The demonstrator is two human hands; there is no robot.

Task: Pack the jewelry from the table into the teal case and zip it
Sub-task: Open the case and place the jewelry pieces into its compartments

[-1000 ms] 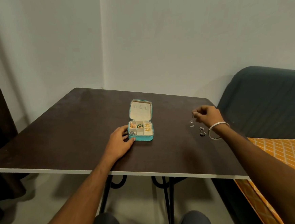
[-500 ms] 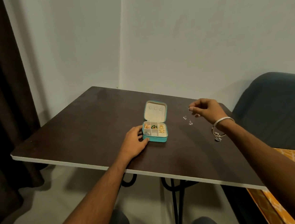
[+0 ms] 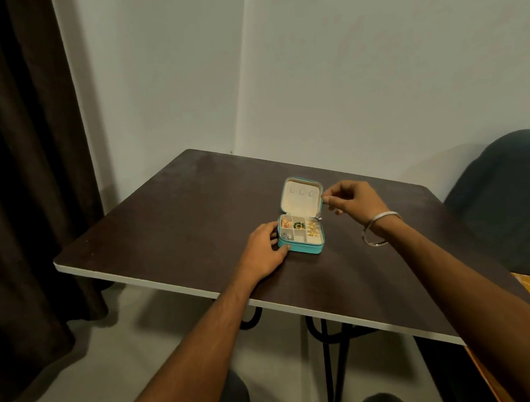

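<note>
Nearest the camera, the person's knees are poking in at the bottom edge, with both forearms reaching out over the dark table (image 3: 170, 227). The left hand (image 3: 263, 251) is resting flat-ish on the tabletop, fingers relaxed and touching the left side of the teal case (image 3: 302, 245), thumb tip against its front corner. The case is sitting around the middle of the table with its lid (image 3: 301, 199) standing open, cream lining showing. The compartments are already holding gold pieces, something green and a small silvery bit at front left. Just past that, the right hand (image 3: 351, 202) is hovering by the lid's right edge, thumb and forefinger pinching a small dangly silver earring (image 3: 320, 217) that's hanging over the back right compartment. A silver bangle (image 3: 378, 228) is sitting on that wrist. Farther back, a dark curtain (image 3: 22, 156) is hanging on the left and a dark chair (image 3: 511, 200) is sitting on the right.
</note>
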